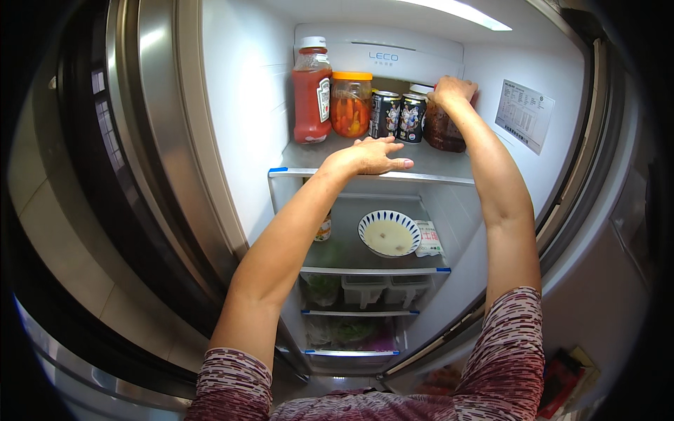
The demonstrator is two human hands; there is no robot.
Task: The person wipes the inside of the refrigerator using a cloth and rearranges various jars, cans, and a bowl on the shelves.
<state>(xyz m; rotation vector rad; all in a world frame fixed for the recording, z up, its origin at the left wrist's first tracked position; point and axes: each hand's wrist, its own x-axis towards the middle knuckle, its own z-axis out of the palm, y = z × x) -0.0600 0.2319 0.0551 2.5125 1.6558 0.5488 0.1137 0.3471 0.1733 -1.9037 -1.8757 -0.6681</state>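
My right hand (452, 90) grips the top of a large jar (442, 129) with dark reddish-brown contents, at the right end of the fridge's top shelf. The hand covers most of its red lid. My left hand (376, 156), palm down with fingers apart, is at the front edge of the top glass shelf (316, 158) and holds nothing. Just behind it stand two black drink cans (412, 118). To their left are an orange-lidded jar of pickled peppers (352, 108) and a ketchup bottle (311, 100). A white-lidded container (421, 89) is partly hidden behind the cans.
On the shelf below sit a patterned bowl of pale liquid (389, 234), a white packet (429, 238) and a partly hidden container (324, 230). Clear bins (363, 289) and bagged greens (353, 329) lie lower. The fridge's side walls (526, 68) flank both arms.
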